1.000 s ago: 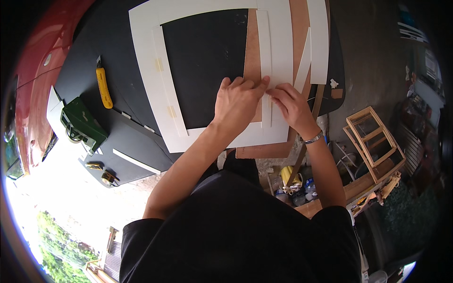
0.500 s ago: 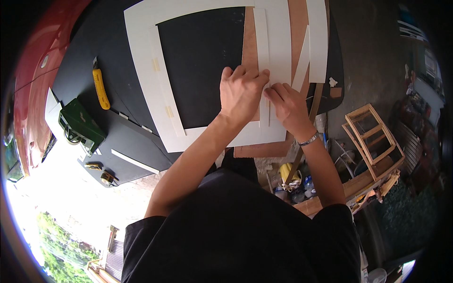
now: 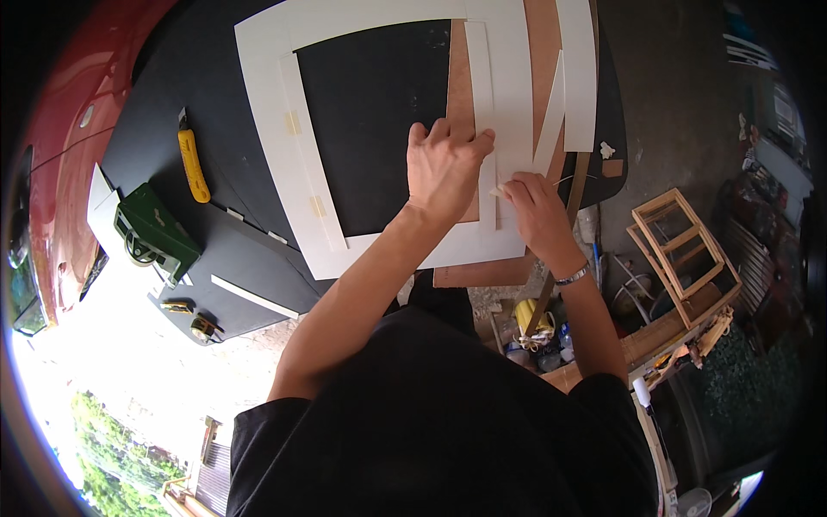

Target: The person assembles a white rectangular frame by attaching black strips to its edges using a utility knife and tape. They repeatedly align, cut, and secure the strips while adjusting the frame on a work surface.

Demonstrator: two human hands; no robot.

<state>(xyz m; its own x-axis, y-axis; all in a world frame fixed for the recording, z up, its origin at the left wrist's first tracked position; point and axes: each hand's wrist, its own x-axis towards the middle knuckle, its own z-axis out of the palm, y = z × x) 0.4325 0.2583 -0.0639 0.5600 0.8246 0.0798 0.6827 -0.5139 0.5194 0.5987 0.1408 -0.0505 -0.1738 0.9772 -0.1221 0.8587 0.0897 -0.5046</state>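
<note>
A white card frame (image 3: 267, 103) lies on a dark table, its window showing black. A narrow white strip (image 3: 479, 77) runs along the frame's right side, partly over a brown board (image 3: 458, 69). My left hand (image 3: 444, 168), fingers curled, presses down on this strip. Just right of it, my right hand (image 3: 541, 207) pinches a small pale piece of tape (image 3: 498, 191) over the strip's lower part. On the frame's left side another white strip (image 3: 310, 159) carries two yellowish tape pieces (image 3: 316, 207).
At left on the dark table (image 3: 233, 164) lie a yellow utility knife (image 3: 194, 164), a green tape dispenser (image 3: 155, 228), a thin white strip (image 3: 254, 296) and a tape measure (image 3: 205, 327). Loose white strips (image 3: 577, 77) lie at right. A wooden frame (image 3: 680, 250) stands beyond the table.
My right hand has moved away from my left hand, slightly right and toward me, with the pale tape now showing at its fingertips. The left hand stays pressed on the strip.
</note>
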